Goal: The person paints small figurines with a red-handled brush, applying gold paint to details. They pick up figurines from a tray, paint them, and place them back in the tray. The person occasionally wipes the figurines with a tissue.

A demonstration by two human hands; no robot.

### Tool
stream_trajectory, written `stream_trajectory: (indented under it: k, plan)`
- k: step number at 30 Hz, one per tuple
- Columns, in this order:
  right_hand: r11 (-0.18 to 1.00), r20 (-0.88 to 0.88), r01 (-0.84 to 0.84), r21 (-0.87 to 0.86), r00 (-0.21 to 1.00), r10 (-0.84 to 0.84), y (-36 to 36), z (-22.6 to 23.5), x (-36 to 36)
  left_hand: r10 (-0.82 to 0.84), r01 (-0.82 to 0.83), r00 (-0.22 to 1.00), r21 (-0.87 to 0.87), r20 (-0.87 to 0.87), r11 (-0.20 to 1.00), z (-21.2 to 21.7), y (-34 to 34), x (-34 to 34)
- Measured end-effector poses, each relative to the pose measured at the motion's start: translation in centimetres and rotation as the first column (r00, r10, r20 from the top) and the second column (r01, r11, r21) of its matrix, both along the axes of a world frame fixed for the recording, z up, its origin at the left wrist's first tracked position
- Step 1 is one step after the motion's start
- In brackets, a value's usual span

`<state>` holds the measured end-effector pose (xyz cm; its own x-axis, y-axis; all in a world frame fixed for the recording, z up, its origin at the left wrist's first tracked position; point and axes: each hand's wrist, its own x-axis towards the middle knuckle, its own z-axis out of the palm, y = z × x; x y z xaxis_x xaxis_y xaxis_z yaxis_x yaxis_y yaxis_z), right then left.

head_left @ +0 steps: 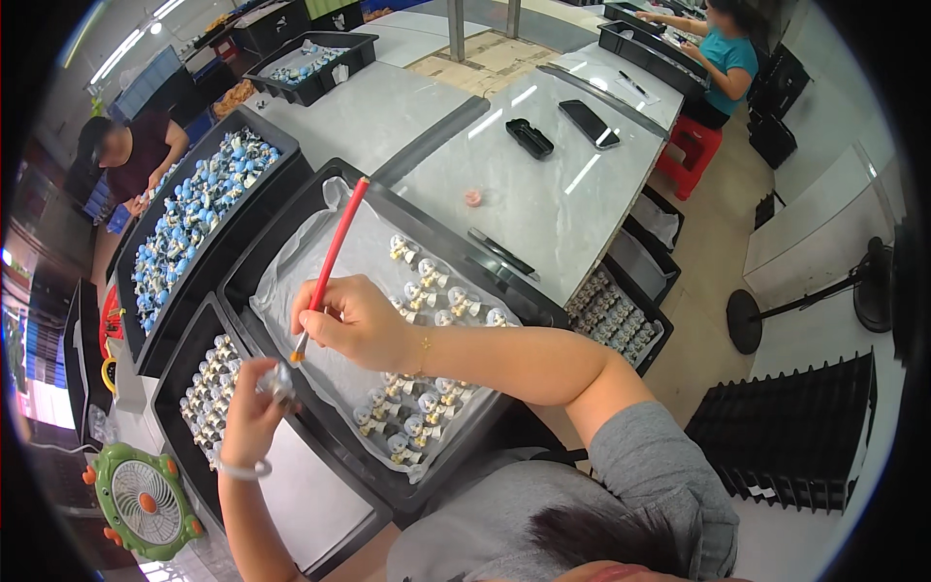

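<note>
My right hand grips a slim red-handled paintbrush, its handle pointing up and its orange-brown tip close to a small figurine. My left hand pinches that figurine, which looks pale grey and is partly blurred. Both hands are over the near-left side of a black tray lined with white sheet. In this tray, several small white, grey and yellow figurines lie in loose rows. A second black tray, on the left, bears more such figurines and a bare white area.
A deep tray of blue-and-white figurines stands far left, with a person beside it. A green fan is at lower left. On the table lie a phone, a black case and a dark pen-like tool. Another person works far right.
</note>
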<state>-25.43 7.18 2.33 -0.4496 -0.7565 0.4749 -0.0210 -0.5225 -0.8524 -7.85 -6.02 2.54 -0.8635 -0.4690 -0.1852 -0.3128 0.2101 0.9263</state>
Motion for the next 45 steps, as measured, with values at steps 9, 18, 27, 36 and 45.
stream_trajectory:
  k: [9,18,27,36,45]
  plan:
    - [0.985,0.062,-0.135,0.112,0.990,0.128,-0.4,-0.9,2.3,0.193,-0.021,0.955,0.597,-0.226,0.802,-2.5,4.3,7.6]
    - [0.978,-0.191,-0.108,0.177,0.971,0.142,0.6,-0.7,2.6,0.006,0.165,0.907,0.369,-0.421,0.915,-1.8,4.9,7.6]
    - [0.967,-0.260,-0.141,0.213,0.946,0.195,0.4,-1.1,2.4,0.052,0.174,0.916,0.509,-0.398,0.843,-2.2,5.1,7.7]
    - [0.967,-0.270,-0.137,0.213,0.943,0.193,0.4,-1.4,2.4,0.016,0.145,0.899,0.333,-0.438,0.931,-2.7,5.2,7.7]
    - [0.966,-0.277,-0.146,0.213,0.939,0.202,0.3,-1.6,2.2,-0.112,-0.007,0.924,-0.311,-0.364,0.951,-3.3,5.9,7.4]
